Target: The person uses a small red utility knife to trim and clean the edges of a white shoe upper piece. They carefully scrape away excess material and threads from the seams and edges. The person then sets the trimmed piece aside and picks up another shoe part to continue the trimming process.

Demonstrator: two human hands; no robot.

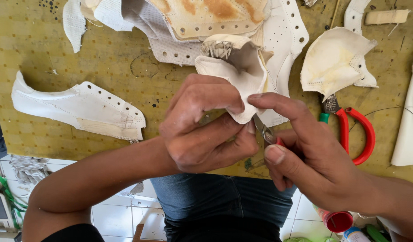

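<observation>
Left hand (206, 130) pinches a white shoe upper piece (235, 71) between thumb and fingers, held above the near edge of the yellow work table (45, 45). Right hand (305, 157) grips a small cutting tool (264, 131), its tip touching the piece's lower edge. Red-handled pliers (354, 130) lie just right of the hands. A flat white side panel (81, 110) lies at left, well apart.
</observation>
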